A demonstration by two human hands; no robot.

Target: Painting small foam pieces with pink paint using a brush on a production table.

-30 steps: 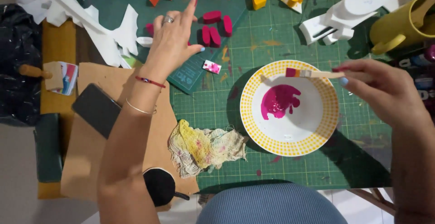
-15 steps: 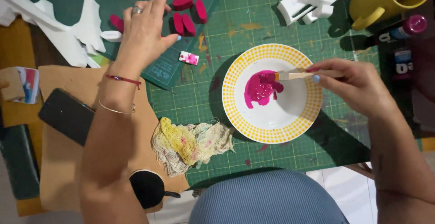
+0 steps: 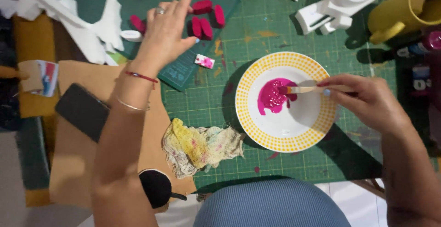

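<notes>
The right hand [image 3: 367, 100] pinches a wooden-handled paintbrush [image 3: 312, 89] in pink paint on the yellow-rimmed white plate [image 3: 317, 130]; the left hand [image 3: 165, 36], open and empty, hovers over pink foam pieces [image 3: 206, 20]. A loaded brush may drip on the counter.

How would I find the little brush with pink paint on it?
Look at the white plate with the yellow dotted rim on the green cutting mat. The paintbrush lies over it, held by the right hand, its tip in the pink paint.
</notes>
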